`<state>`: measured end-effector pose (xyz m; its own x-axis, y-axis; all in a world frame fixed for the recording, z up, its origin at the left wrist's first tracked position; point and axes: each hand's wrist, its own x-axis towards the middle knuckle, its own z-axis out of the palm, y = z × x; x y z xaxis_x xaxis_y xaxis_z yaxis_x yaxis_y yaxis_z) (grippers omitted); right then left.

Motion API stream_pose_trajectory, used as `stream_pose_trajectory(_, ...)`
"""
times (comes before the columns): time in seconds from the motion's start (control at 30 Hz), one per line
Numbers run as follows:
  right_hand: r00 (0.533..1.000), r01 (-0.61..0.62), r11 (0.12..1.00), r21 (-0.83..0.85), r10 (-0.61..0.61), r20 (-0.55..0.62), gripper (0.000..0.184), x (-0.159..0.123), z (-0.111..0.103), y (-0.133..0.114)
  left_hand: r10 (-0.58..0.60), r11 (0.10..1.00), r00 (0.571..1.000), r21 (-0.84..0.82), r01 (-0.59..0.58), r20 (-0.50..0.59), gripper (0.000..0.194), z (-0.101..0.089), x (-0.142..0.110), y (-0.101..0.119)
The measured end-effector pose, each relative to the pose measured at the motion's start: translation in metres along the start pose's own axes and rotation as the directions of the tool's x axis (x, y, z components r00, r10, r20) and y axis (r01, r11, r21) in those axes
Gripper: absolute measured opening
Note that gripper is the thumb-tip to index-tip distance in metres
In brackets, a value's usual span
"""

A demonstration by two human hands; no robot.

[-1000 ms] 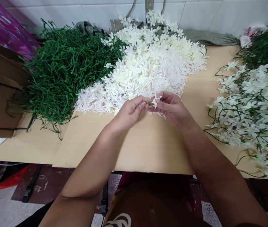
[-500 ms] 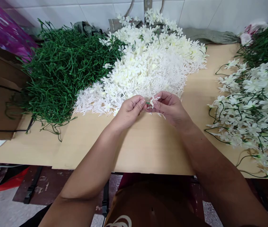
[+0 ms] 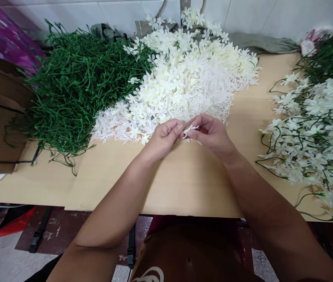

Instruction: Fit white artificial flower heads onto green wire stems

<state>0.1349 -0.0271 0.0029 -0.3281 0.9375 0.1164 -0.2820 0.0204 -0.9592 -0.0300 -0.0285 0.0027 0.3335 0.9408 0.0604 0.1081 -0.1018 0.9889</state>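
White, splayed artificial flower (image 3: 191, 130) is at centre, gripped by the right hand (image 3: 209, 133), while the left hand (image 3: 166, 135) pinches its slim green stem (image 3: 185, 127). Heaped white blossoms (image 3: 178, 78) lie toward twelve o'clock; toward six, a brown garment (image 3: 181, 250) bears a pale curved print (image 3: 155, 268).
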Motion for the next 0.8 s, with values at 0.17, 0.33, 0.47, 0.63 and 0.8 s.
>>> stream_pose_trajectory(0.17,1.000,0.009,0.998,-0.064,-0.009,0.003,0.038,0.001,-0.001,0.000,0.023,0.998,0.999,0.058,-0.025,0.032,0.052,-0.001,0.001,-0.002)
stream_pose_trajectory(0.33,1.000,-0.023,0.993,-0.120,0.022,-0.011,0.040,0.001,-0.002,0.000,0.063,0.994,0.996,0.080,-0.069,0.069,0.052,0.000,0.001,0.002)
stream_pose_trajectory(0.47,1.000,-0.024,0.986,-0.166,0.024,-0.003,0.040,0.000,-0.002,0.002,0.083,0.987,0.992,0.132,-0.095,0.097,0.053,0.000,0.001,0.004)
stream_pose_trajectory(0.63,1.000,-0.008,0.978,-0.211,0.006,-0.011,0.040,-0.001,0.001,0.002,0.074,0.982,0.991,0.162,-0.092,0.113,0.053,-0.001,0.001,0.005)
stream_pose_trajectory(0.8,1.000,-0.003,0.995,-0.097,0.002,-0.010,0.040,-0.002,0.002,-0.006,0.064,0.997,0.995,0.028,-0.067,0.078,0.051,0.002,-0.002,0.009)
